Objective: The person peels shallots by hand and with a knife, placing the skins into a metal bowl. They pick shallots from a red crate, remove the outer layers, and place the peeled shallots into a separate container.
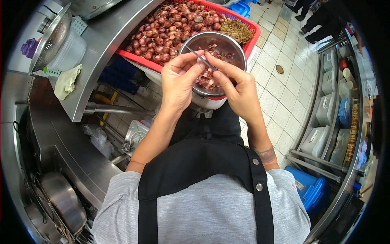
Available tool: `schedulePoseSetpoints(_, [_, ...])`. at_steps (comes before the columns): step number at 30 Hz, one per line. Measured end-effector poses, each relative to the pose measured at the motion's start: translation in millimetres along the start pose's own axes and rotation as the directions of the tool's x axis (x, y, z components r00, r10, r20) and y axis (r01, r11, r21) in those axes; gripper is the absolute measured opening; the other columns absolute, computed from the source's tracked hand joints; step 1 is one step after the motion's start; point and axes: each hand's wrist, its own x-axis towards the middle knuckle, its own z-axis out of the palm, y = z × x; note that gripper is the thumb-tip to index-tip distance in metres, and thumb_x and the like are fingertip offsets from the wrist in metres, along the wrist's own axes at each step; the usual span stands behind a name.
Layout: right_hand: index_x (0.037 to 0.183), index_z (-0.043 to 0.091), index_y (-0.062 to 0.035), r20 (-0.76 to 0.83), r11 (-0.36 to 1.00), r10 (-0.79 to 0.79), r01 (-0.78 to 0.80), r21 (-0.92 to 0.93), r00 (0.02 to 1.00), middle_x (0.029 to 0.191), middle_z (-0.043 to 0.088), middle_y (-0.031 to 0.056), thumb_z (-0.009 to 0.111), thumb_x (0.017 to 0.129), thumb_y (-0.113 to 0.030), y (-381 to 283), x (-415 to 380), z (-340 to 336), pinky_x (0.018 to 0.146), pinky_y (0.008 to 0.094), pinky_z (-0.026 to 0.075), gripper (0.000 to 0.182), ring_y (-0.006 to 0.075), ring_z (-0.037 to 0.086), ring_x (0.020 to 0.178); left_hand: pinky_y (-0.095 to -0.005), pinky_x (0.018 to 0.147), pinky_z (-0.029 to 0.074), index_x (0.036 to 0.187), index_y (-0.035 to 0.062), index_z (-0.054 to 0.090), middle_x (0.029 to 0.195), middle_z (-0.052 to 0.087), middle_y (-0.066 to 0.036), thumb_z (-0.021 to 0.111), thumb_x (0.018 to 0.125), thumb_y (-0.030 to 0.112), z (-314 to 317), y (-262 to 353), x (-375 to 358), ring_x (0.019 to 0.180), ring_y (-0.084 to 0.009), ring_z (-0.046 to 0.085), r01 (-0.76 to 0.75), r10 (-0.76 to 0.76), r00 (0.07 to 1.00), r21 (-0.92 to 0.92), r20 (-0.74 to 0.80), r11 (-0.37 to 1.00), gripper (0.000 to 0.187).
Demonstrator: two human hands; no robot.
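Above a steel bowl [240, 54] with reddish peelings [209, 79] in it, my two hands meet. Between the thumb and fingers of my left hand [178, 79] is a small pale shallot [200, 59]. My right hand [239, 87] pinches a small knife [199, 56], whose blade slants up to the left past the shallot. Behind the bowl, a red basket [254, 34] holds a heap of red shallots [166, 30] and a bundle of dry roots [237, 30].
A steel counter [95, 53] at the left bears a colander [50, 44] and a cloth [67, 82]. At the right, a shelf rack [315, 158] holds grey bins. A blue container [304, 183] stands low at the right. People in dark clothes [325, 22] stand at the back right.
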Motion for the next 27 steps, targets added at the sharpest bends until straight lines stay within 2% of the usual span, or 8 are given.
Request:
schedulePoseSetpoints(4, [0.118, 0.06, -0.005, 0.009, 0.997, 0.052, -0.053, 0.06, 0.999, 0.108, 0.066, 0.012, 0.054, 0.089, -0.004, 3.9, 1.2, -3.6, 0.082, 0.0276, 0.049, 0.03, 0.0157, 0.063, 0.095, -0.0255, 0.079, 0.053, 0.107, -0.006, 0.06, 0.097, 0.065, -0.013, 0.063, 0.081, -0.006, 4.0, 4.2, -4.2, 0.086, -0.0136, 0.063, 0.014, -0.015, 1.0, 0.032, 0.015, 0.999, 0.026])
schedulePoseSetpoints(6, [0.118, 0.061, -0.0049, 0.032, 0.955, 0.221, -0.223, 0.195, 0.975, 0.105, 0.067, 0.0105, 0.054, 0.09, -0.006, 4.2, 1.1, -8.6, 0.079, 0.0258, 0.049, 0.028, 0.0123, 0.062, 0.09, -0.0262, 0.08, 0.053, 0.107, -0.0062, 0.06, 0.099, 0.065, -0.013, 0.062, 0.081, -0.006, 6.8, 3.9, -3.6, 0.088, -0.0143, 0.063, 0.035, -0.035, 0.999, -0.008, 0.006, 0.999, 0.026])
schedulePoseSetpoints(8, [0.119, 0.06, -0.006, -0.006, 0.94, 0.27, -0.262, 0.221, 0.963, 0.092, 0.061, 0.0051, 0.052, 0.092, -0.008, 6.1, 2.4, -9.4, 0.069, 0.0223, 0.044, 0.029, 0.0076, 0.055, 0.079, -0.0269, 0.082, 0.053, 0.107, -0.0062, 0.059, 0.101, 0.065, -0.014, 0.061, 0.082, -0.006, 8.4, 5.6, -3.2, 0.09, -0.0151, 0.063, 0.052, -0.052, 0.999, -0.037, -0.001, 0.998, 0.025])
schedulePoseSetpoints(10, [0.124, 0.058, -0.0082, -0.125, 0.975, 0.196, -0.179, 0.135, 0.973, 0.069, 0.049, -0.0043, 0.049, 0.095, -0.01, 15.4, 5.4, -8.2, 0.051, 0.0171, 0.036, 0.03, 0.0014, 0.043, 0.063, -0.0275, 0.083, 0.053, 0.108, -0.006, 0.059, 0.103, 0.064, -0.014, 0.061, 0.083, -0.005, 10.5, 8.0, -2.1, 0.092, -0.0159, 0.063, 0.068, -0.069, 0.998, -0.055, -0.004, 0.996, 0.025])
schedulePoseSetpoints(13, [0.124, 0.057, -0.0065, -0.115, 0.99, 0.14, -0.14, 0.007, 0.983, 0.071, 0.051, -0.0037, 0.049, 0.094, -0.01, 20.6, 4.8, -9.4, 0.055, 0.0178, 0.038, 0.031, 0.0024, 0.044, 0.063, -0.0279, 0.084, 0.052, 0.108, -0.0055, 0.059, 0.103, 0.064, -0.014, 0.06, 0.084, -0.005, 9.0, 6.5, -0.3, 0.092, -0.0162, 0.063, 0.061, -0.062, 0.998, -0.051, -0.013, 0.997, 0.024])
schedulePoseSetpoints(15, [0.119, 0.059, -0.0027, -0.08, 0.988, 0.154, -0.156, -0.015, 0.985, 0.112, 0.064, 0.0143, 0.055, 0.09, -0.009, 10.1, 2.7, -10.8, 0.086, 0.0297, 0.048, 0.03, 0.0173, 0.062, 0.099, -0.0275, 0.084, 0.052, 0.107, -0.0053, 0.059, 0.103, 0.064, -0.014, 0.061, 0.084, -0.005, 7.9, 5.2, 0.2, 0.092, -0.0158, 0.063, 0.055, -0.057, 0.998, -0.067, -0.014, 0.996, 0.024])
schedulePoseSetpoints(19, [0.119, 0.059, -0.0037, 0.018, 0.998, 0.028, -0.029, 0.055, 0.999, 0.115, 0.063, 0.0135, 0.057, 0.086, -0.005, 3.0, 0.2, -6.8, 0.093, 0.031, 0.044, 0.033, 0.0219, 0.058, 0.11, -0.0263, 0.081, 0.052, 0.105, -0.0052, 0.061, 0.102, 0.065, -0.014, 0.063, 0.082, -0.005, 3.5, 0.6, -0.1, 0.09, -0.0146, 0.063, 0.022, -0.022, 1.0, -0.066, -0.001, 0.998, 0.023])
schedulePoseSetpoints(27, [0.118, 0.06, -0.0044, 0.065, 0.99, 0.032, -0.023, -0.138, 0.997, 0.104, 0.067, 0.0114, 0.055, 0.087, -0.002, -0.1, 0.1, -9.1, 0.082, 0.03, 0.049, 0.032, 0.0175, 0.063, 0.092, -0.0246, 0.079, 0.052, 0.104, -0.005, 0.063, 0.095, 0.066, -0.012, 0.067, 0.079, -0.005, 1.6, -0.4, -2.0, 0.086, -0.0133, 0.063, 0.022, -0.022, 1.0, 0.021, -0.015, 1.0, 0.025])
